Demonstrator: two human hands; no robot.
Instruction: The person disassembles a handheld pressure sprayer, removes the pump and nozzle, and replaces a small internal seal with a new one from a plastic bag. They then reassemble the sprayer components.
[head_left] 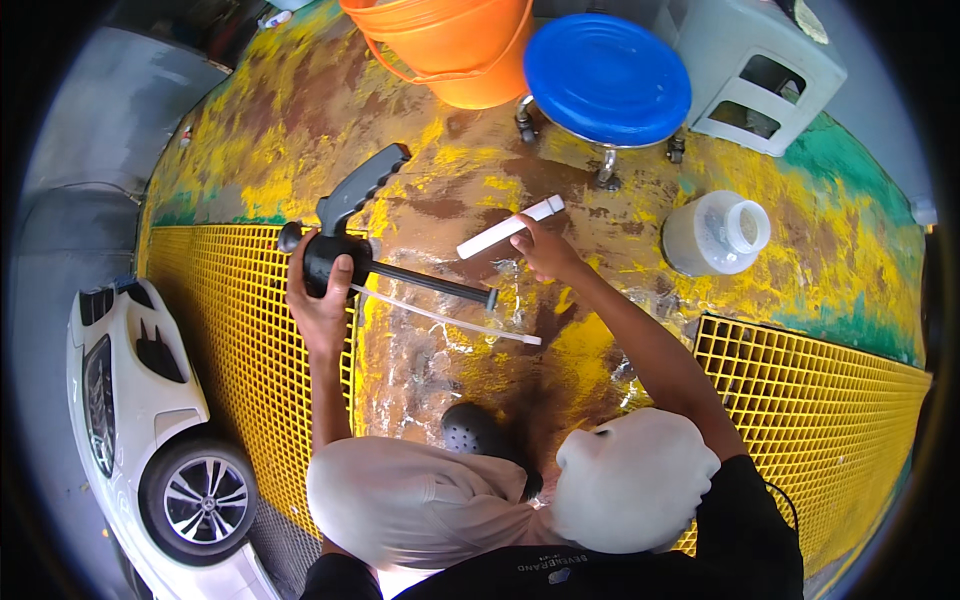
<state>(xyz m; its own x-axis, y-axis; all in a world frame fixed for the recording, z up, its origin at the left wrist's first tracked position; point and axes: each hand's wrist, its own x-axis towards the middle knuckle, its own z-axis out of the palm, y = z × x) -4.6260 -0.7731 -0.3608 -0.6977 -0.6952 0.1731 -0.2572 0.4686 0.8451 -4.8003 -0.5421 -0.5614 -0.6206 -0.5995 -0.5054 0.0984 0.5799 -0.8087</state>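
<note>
My left hand [321, 305] is closed around the black body of a pump sprayer head [330, 255]. Its grey trigger handle [362, 188] points away from me, while a black plunger rod [432, 282] and a thin clear hose [450, 319] stick out to the right. In my right hand [546, 252] is a white plastic tube [505, 229], pinched near its middle and slanting up to the right. The tube and the rod are apart. Off to the right, a translucent white bottle [700, 235] with an uncapped mouth sits on the floor.
An orange bucket [450, 50], a blue round stool [607, 78] on casters and a grey plastic stool [755, 75] stand at the far side. Yellow floor gratings [255, 330] lie on both sides of the paint-worn floor. A white car [140, 370] is at the left.
</note>
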